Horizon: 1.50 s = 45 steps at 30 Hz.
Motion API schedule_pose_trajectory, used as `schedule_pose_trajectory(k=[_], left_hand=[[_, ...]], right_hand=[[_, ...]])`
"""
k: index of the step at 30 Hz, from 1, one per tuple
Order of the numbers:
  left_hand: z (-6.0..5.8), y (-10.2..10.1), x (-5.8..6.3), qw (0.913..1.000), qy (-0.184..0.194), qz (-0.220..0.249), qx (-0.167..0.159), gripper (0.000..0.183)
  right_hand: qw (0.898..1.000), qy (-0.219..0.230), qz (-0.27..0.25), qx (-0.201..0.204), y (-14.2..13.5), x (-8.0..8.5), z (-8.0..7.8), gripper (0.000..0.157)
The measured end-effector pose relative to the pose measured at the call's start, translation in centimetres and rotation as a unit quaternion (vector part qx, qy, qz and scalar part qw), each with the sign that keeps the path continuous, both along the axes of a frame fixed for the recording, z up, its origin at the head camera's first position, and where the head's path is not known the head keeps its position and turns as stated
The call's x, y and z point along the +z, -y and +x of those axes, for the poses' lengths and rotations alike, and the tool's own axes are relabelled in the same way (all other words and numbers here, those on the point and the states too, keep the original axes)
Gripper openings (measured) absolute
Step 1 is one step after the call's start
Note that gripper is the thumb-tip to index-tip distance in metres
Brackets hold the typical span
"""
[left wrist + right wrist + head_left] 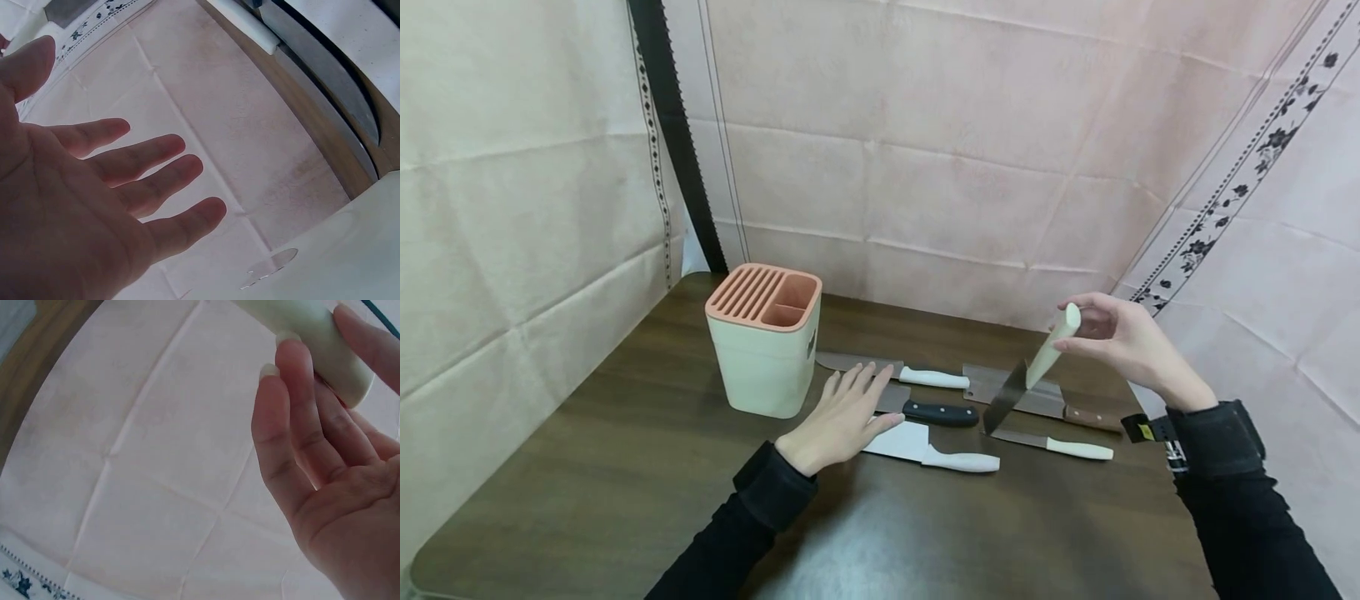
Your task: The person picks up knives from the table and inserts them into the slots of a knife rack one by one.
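My right hand (1108, 333) pinches the end of a pale green knife handle (1051, 350) between thumb and fingers. That knife tilts, its dark blade (1006, 398) pointing down and left near the tabletop. In the right wrist view, the fingertips lie along the handle (325, 353). My left hand (842, 417) has its fingers spread and holds nothing, overlapping the blades of a black-handled knife (940, 413) and a white-handled knife (962, 460) in the head view. The left wrist view shows the palm (69, 200) and loosely straight fingers.
A pale green knife block (760, 371) with a pink slotted top (748, 292) stands left of the knives. Behind lie another white-handled knife (934, 378) and a wooden-handled cleaver (1090, 418). A small pale-handled knife (1078, 450) lies at right. Fabric walls (962, 167) enclose the brown table (625, 467).
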State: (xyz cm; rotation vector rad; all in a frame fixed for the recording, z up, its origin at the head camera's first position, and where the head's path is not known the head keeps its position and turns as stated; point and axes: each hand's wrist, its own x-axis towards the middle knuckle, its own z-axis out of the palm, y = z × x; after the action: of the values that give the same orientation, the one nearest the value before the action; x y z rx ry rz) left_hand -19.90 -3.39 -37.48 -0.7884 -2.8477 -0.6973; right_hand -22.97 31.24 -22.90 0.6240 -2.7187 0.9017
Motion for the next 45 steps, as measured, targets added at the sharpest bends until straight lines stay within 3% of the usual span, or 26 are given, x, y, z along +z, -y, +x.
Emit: schedule_pose_trajectory(k=[9, 16, 30, 45], left_hand=[[-0.5, 0.0, 0.9, 0.9999, -0.013, -0.005, -0.002, 0.07], [-0.4, 0.0, 1.0, 0.9999, -0.009, -0.009, -0.001, 0.07], [-0.6, 0.1, 1.1, 0.9995, -0.01, -0.026, 0.013, 0.072], [-0.6, 0.2, 1.4, 0.9996, -0.017, -0.021, 0.007, 0.07]], right_hand=[[0.999, -0.018, -0.025, 0.029, 3.0, 0.9, -1.3, 0.04], [0.998, -0.007, -0.039, 0.05, 4.5, 0.9, -1.8, 0.04], [0.997, -0.012, -0.033, 0.072, 6.4, 1.1, -2.5, 0.044], [0.995, -0.005, -0.044, 0.093, 7.7, 1.0, -2.9, 0.052]])
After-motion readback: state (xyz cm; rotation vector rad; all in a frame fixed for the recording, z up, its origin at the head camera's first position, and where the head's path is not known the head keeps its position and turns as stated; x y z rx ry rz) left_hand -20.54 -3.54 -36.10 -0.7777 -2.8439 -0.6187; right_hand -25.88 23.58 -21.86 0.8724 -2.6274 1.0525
